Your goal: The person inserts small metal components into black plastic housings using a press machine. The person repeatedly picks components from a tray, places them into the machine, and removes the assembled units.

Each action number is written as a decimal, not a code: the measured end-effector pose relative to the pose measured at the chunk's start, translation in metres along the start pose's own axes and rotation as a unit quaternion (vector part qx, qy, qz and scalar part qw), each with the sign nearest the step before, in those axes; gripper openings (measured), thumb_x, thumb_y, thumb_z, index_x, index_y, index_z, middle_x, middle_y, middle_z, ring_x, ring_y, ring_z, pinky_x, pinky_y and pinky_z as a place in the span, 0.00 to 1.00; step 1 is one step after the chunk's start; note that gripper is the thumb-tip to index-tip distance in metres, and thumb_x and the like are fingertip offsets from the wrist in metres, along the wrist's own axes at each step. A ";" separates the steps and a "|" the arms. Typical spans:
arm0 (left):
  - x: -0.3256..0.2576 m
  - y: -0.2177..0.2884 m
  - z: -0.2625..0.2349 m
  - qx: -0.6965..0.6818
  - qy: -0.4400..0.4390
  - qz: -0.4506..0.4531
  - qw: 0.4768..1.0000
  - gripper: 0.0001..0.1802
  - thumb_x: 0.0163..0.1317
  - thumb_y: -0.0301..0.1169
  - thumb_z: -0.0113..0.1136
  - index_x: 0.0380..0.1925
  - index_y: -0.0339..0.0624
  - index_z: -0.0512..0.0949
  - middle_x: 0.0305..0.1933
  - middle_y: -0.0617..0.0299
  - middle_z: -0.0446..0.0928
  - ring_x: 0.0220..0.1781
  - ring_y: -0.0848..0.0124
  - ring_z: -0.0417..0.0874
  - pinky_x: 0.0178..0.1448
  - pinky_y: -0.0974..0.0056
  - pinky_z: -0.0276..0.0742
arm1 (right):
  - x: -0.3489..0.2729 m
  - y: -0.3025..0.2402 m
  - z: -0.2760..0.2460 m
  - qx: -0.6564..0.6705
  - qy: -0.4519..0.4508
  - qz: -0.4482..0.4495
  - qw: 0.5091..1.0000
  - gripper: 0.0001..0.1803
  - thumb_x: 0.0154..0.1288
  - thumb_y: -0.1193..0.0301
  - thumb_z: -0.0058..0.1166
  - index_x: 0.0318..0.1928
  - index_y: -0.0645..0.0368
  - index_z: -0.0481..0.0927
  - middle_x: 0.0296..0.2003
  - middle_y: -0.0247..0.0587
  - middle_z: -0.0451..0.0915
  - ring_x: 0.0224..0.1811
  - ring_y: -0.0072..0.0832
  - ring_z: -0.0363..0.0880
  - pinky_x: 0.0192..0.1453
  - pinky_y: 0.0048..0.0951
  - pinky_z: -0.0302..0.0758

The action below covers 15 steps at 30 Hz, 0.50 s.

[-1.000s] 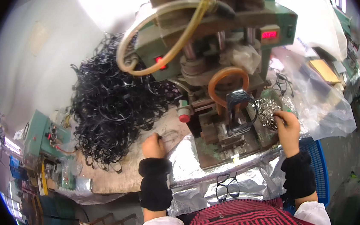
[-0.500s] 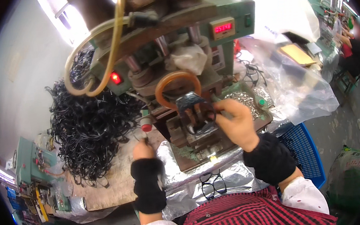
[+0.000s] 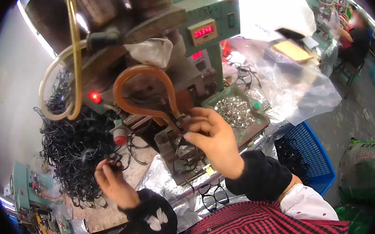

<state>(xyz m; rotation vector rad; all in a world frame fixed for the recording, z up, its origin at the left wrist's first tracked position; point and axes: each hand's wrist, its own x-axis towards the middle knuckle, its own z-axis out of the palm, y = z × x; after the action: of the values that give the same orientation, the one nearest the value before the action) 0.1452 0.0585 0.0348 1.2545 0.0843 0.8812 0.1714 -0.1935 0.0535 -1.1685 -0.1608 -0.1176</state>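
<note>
My right hand point(image 3: 216, 143) is at the lower die of a green press point(image 3: 207, 15), thumb and fingers closed on a black spectacle frame point(image 3: 190, 154). The hand and the die partly hide that frame. At the left, beside a big heap of black spectacle frames point(image 3: 72, 149), my left hand point(image 3: 113, 181) pinches another dark frame piece point(image 3: 116, 161), mostly hidden. More thin black frame parts point(image 3: 137, 150) lie between the left hand and the press. A bent orange-brown tube point(image 3: 141, 70) loops in front of the press, its ends just above my right fingers.
A red push button point(image 3: 119, 137) projects left of the die. Right of it sits a green tray of small metal bits point(image 3: 234, 110). A black pair of glasses point(image 3: 214, 195) lies on foil at the front edge. A blue basket point(image 3: 318, 163) stands lower right; another person point(image 3: 356, 35) sits far right.
My left hand has moved left from near the red button to the heap and grips a frame piece. My right hand has lowered its spectacle frame to the die. The view has shifted.
</note>
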 end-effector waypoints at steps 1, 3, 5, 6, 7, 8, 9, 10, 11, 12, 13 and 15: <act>-0.010 0.019 0.017 -0.017 -0.015 0.022 1.000 0.07 0.74 0.29 0.50 0.46 0.39 0.74 0.37 0.63 0.76 0.40 0.74 0.77 0.50 0.67 0.76 | -0.008 -0.009 -0.002 -0.014 -0.002 0.006 1.000 0.31 0.57 0.82 0.60 0.62 0.66 0.68 0.49 0.42 0.80 0.51 0.23 0.79 0.58 0.25 0.72; -0.030 0.048 0.035 0.024 -0.084 0.069 0.994 0.04 0.72 0.25 0.51 0.42 0.37 0.73 0.38 0.58 0.78 0.41 0.71 0.79 0.50 0.64 0.78 | -0.021 -0.024 -0.001 -0.037 -0.022 -0.026 0.999 0.26 0.58 0.81 0.57 0.60 0.63 0.73 0.53 0.46 0.78 0.56 0.32 0.78 0.62 0.31 0.71; -0.050 0.065 0.059 0.084 -0.186 0.105 0.973 0.02 0.66 0.18 0.52 0.37 0.35 0.72 0.38 0.51 0.81 0.36 0.68 0.82 0.49 0.63 0.80 | -0.007 -0.015 -0.027 -0.213 -0.051 -0.092 0.971 0.21 0.57 0.79 0.59 0.53 0.61 0.78 0.55 0.48 0.78 0.57 0.38 0.77 0.63 0.35 0.71; -0.061 0.061 0.074 0.062 -0.185 0.057 0.979 0.04 0.62 0.15 0.54 0.35 0.33 0.73 0.37 0.52 0.81 0.36 0.69 0.82 0.48 0.67 0.78 | 0.005 -0.008 -0.046 -0.296 -0.064 -0.135 0.943 0.19 0.56 0.78 0.60 0.50 0.60 0.80 0.55 0.50 0.77 0.58 0.41 0.77 0.63 0.37 0.71; -0.064 0.067 0.088 0.095 -0.231 0.027 0.968 0.06 0.60 0.13 0.58 0.36 0.33 0.75 0.38 0.53 0.82 0.38 0.72 0.82 0.47 0.70 0.76 | 0.013 0.002 -0.068 -0.471 0.002 -0.182 0.863 0.16 0.55 0.76 0.62 0.46 0.59 0.82 0.55 0.50 0.77 0.59 0.45 0.75 0.62 0.40 0.71; -0.063 0.069 0.098 0.061 -0.250 -0.009 0.966 0.07 0.60 0.17 0.64 0.38 0.30 0.79 0.38 0.56 0.83 0.38 0.75 0.82 0.45 0.72 0.77 | 0.021 0.012 -0.088 -0.624 0.069 -0.219 0.746 0.13 0.53 0.74 0.64 0.42 0.58 0.83 0.54 0.51 0.77 0.61 0.48 0.73 0.62 0.42 0.72; -0.061 0.065 0.101 0.068 -0.268 -0.017 0.961 0.07 0.60 0.18 0.64 0.38 0.30 0.79 0.37 0.58 0.83 0.37 0.76 0.81 0.44 0.73 0.76 | 0.020 0.022 -0.103 -0.669 0.097 -0.197 0.710 0.13 0.53 0.73 0.65 0.40 0.58 0.83 0.53 0.49 0.78 0.62 0.49 0.72 0.60 0.43 0.72; -0.060 0.062 0.105 0.082 -0.288 -0.028 0.954 0.07 0.60 0.18 0.65 0.38 0.30 0.80 0.36 0.60 0.82 0.36 0.77 0.80 0.42 0.74 0.75 | 0.017 0.031 -0.118 -0.706 0.123 -0.168 0.677 0.13 0.52 0.72 0.66 0.39 0.59 0.82 0.51 0.48 0.79 0.62 0.50 0.71 0.59 0.43 0.73; -0.059 0.059 0.109 0.089 -0.289 -0.020 0.953 0.07 0.60 0.19 0.64 0.38 0.30 0.80 0.36 0.61 0.82 0.35 0.78 0.80 0.42 0.74 0.74 | 0.018 0.038 -0.127 -0.681 0.112 -0.195 0.697 0.11 0.52 0.72 0.66 0.38 0.59 0.82 0.50 0.48 0.79 0.61 0.49 0.72 0.58 0.43 0.73; -0.059 0.057 0.112 0.096 -0.290 -0.012 0.952 0.06 0.60 0.19 0.64 0.38 0.31 0.80 0.35 0.61 0.82 0.35 0.78 0.80 0.41 0.74 0.74 | 0.022 0.041 -0.137 -0.655 0.101 -0.221 0.716 0.10 0.52 0.73 0.65 0.37 0.59 0.81 0.48 0.49 0.79 0.60 0.49 0.73 0.58 0.43 0.72; -0.058 0.056 0.114 0.104 -0.289 -0.002 0.952 0.06 0.60 0.19 0.64 0.38 0.31 0.81 0.34 0.62 0.81 0.34 0.78 0.79 0.41 0.74 0.74 | 0.027 0.041 -0.140 -0.625 0.090 -0.249 0.734 0.10 0.52 0.73 0.65 0.35 0.59 0.81 0.47 0.49 0.80 0.58 0.49 0.74 0.58 0.44 0.72; -0.058 0.054 0.114 0.102 -0.293 -0.015 0.951 0.06 0.60 0.20 0.64 0.38 0.32 0.81 0.34 0.62 0.81 0.34 0.78 0.80 0.41 0.73 0.74 | 0.038 0.028 -0.138 -0.584 0.112 -0.238 0.768 0.09 0.53 0.71 0.65 0.35 0.58 0.81 0.42 0.46 0.80 0.54 0.47 0.76 0.53 0.42 0.73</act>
<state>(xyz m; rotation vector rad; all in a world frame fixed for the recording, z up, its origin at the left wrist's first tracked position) 0.1351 -0.0643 0.0977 1.6604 -0.2864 0.4517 0.2231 -0.3105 -0.0174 -2.3314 -0.1691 -0.9144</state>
